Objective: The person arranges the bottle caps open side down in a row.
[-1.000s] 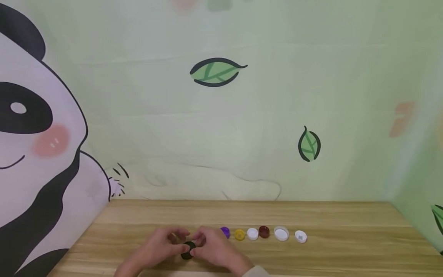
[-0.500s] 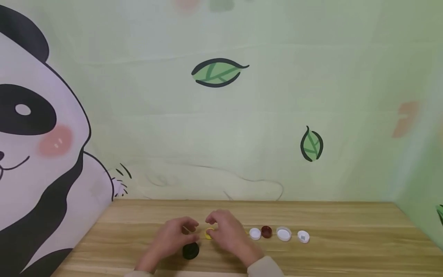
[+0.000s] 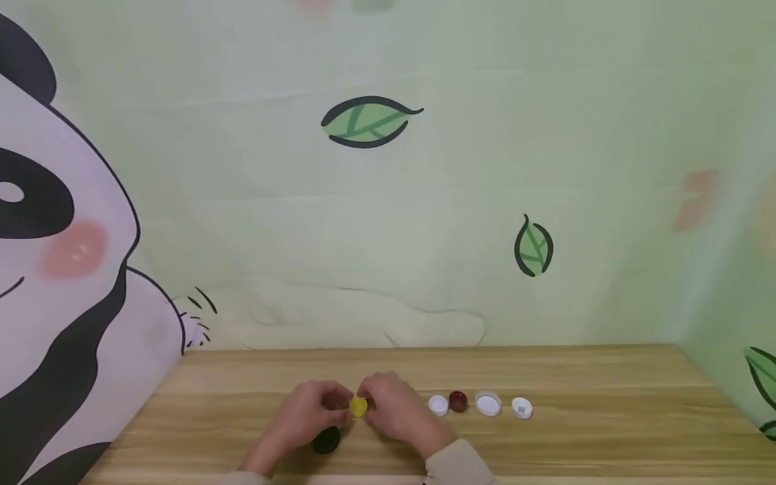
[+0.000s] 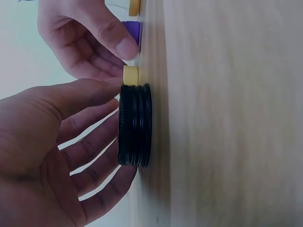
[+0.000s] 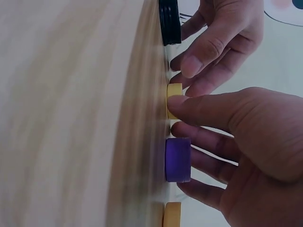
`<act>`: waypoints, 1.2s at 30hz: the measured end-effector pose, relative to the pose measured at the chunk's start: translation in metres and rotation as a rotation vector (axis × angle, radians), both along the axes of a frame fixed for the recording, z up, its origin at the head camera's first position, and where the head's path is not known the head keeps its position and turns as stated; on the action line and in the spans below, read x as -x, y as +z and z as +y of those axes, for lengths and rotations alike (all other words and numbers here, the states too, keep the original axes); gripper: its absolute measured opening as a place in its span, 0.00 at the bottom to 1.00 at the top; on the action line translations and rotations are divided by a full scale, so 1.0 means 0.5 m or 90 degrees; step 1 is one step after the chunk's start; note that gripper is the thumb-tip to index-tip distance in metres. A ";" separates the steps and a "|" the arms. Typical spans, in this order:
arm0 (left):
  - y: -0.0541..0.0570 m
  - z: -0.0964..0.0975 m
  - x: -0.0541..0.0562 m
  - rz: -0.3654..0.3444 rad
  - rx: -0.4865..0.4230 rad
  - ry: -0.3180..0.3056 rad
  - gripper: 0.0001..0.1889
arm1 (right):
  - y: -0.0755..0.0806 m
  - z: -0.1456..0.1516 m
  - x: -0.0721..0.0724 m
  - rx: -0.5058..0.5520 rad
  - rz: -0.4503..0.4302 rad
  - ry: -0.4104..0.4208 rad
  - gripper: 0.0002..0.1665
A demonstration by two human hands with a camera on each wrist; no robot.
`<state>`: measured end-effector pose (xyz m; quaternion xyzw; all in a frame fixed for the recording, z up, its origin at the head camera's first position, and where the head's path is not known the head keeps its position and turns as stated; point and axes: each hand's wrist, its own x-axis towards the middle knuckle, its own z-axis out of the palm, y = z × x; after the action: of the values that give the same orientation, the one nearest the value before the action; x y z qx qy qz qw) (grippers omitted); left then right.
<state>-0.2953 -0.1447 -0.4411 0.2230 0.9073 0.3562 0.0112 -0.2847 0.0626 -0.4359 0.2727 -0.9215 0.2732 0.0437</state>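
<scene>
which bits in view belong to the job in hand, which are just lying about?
Likely the job:
yellow cap, touched by right hand
black lid, beside left hand

Seemingly lying about, possibly same set:
purple cap
orange cap
plain white cap
dark red cap
larger white lid
marked white cap

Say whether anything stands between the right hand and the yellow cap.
Nothing visible does: the right hand has its thumb right at the yellow cap. The purple cap sits to the right, the black lid to the left.
</scene>
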 end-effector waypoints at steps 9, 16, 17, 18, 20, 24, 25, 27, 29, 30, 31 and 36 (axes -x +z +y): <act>0.002 0.003 -0.007 -0.023 0.005 -0.008 0.10 | 0.000 -0.008 -0.001 -0.013 -0.020 -0.008 0.13; -0.001 0.003 -0.009 0.006 -0.005 -0.012 0.11 | -0.003 -0.007 0.000 0.007 -0.016 -0.007 0.11; -0.001 0.002 -0.009 0.014 -0.009 -0.010 0.11 | -0.002 -0.006 0.000 0.013 -0.018 -0.008 0.10; -0.001 0.001 -0.009 0.021 -0.014 -0.009 0.11 | -0.001 -0.006 0.000 0.020 -0.019 -0.008 0.10; -0.002 0.000 -0.009 0.043 -0.027 -0.004 0.11 | 0.001 -0.005 0.000 0.037 -0.022 -0.006 0.09; -0.001 -0.002 -0.009 0.071 -0.055 0.015 0.10 | 0.006 -0.002 -0.001 0.086 -0.038 0.001 0.08; 0.001 -0.002 -0.009 0.073 -0.064 0.020 0.10 | 0.007 -0.001 -0.002 0.099 -0.041 0.003 0.08; 0.003 -0.002 -0.010 0.070 -0.081 0.030 0.08 | 0.009 -0.001 -0.005 0.123 -0.046 0.008 0.07; 0.006 -0.003 -0.011 0.065 -0.097 0.038 0.07 | 0.011 0.000 -0.008 0.142 -0.043 0.013 0.06; 0.007 -0.004 -0.012 0.065 -0.104 0.041 0.07 | 0.012 0.000 -0.010 0.149 -0.041 0.015 0.05; 0.007 -0.005 -0.014 0.067 -0.108 0.043 0.06 | 0.013 0.000 -0.011 0.155 -0.039 0.017 0.05; 0.009 -0.010 -0.023 0.077 -0.121 0.044 0.05 | 0.017 0.000 -0.019 0.180 -0.036 0.017 0.03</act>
<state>-0.2837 -0.1499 -0.4365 0.2125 0.8757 0.4267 -0.0775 -0.2750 0.0628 -0.4273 0.2685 -0.8708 0.4085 0.0524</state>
